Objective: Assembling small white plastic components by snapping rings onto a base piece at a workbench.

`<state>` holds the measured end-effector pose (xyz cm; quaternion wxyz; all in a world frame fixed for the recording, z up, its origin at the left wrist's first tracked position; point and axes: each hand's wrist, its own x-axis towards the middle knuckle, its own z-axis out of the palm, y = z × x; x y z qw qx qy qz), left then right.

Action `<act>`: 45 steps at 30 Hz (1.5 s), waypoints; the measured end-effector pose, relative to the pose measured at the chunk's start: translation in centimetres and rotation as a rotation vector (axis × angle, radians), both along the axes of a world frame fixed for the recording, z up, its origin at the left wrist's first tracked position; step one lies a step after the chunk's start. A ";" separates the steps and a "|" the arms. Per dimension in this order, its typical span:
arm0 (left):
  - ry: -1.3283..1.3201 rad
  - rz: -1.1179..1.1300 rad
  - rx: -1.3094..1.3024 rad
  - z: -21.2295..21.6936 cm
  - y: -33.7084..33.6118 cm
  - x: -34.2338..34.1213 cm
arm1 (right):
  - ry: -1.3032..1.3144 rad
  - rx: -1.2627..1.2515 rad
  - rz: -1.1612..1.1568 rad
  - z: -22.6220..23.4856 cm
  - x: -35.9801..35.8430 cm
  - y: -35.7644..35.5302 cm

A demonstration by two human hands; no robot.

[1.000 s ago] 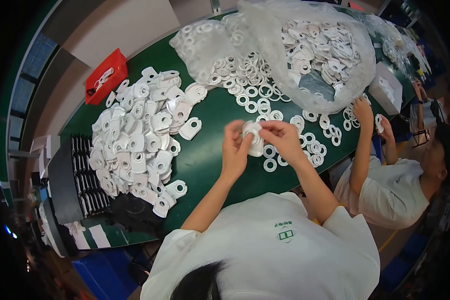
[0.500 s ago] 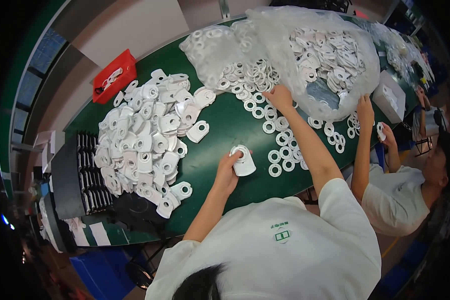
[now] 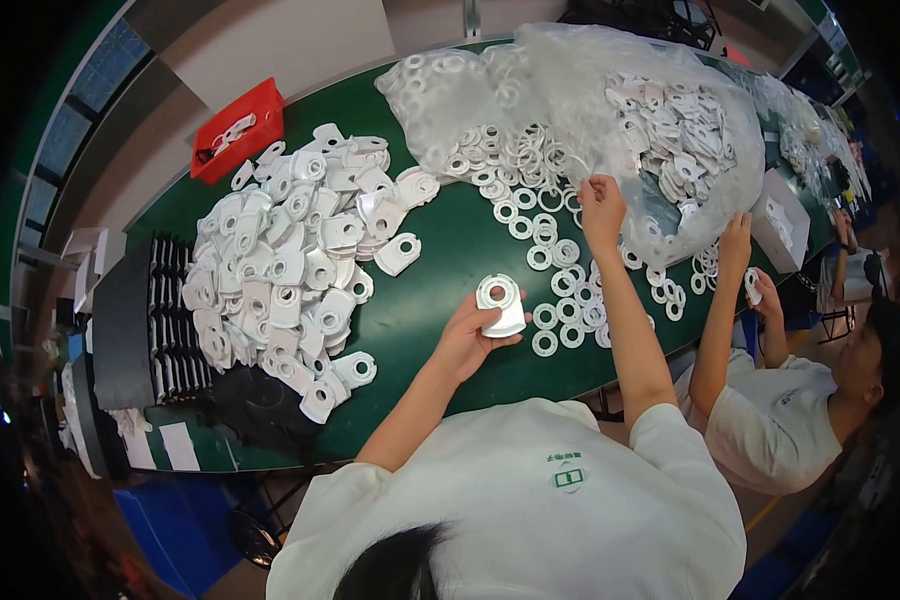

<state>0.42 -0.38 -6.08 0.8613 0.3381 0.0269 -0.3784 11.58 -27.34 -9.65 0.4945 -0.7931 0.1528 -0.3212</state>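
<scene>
White round-holed plate (image 3: 507, 318) pinched between thumb and fingers of the left hand (image 3: 470, 335), up over the green desk (image 3: 430, 270). Right hand (image 3: 602, 212) is between 1 and 2 o'clock from it, fingertips bunched together near the flat white rings (image 3: 594, 317); honestly can't tell if they've got one. Rings spread from 1 to 3 o'clock, a big heap of similar plates (image 3: 284, 310) sits at 9, red bin (image 3: 238, 140) at 10.
</scene>
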 end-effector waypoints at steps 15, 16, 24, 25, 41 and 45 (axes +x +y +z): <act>-0.256 0.012 0.212 3.1 0.9 1.5 | 0.094 0.413 0.682 5.5 -5.2 5.9; -0.252 0.012 0.213 3.2 0.9 1.6 | 0.135 0.371 0.787 6.8 -6.4 7.0; -0.324 -0.074 0.245 4.4 0.8 1.4 | -0.024 -0.474 0.788 9.2 -8.7 9.6; -0.321 -0.075 0.246 4.3 0.9 1.4 | -0.017 -0.491 0.785 9.1 -8.8 9.7; -0.437 -0.038 0.385 5.0 0.5 1.4 | -0.171 -0.586 0.780 10.3 -8.4 10.1; -0.531 -0.042 0.425 4.1 0.7 1.1 | 0.252 -0.047 0.810 10.1 -8.5 9.3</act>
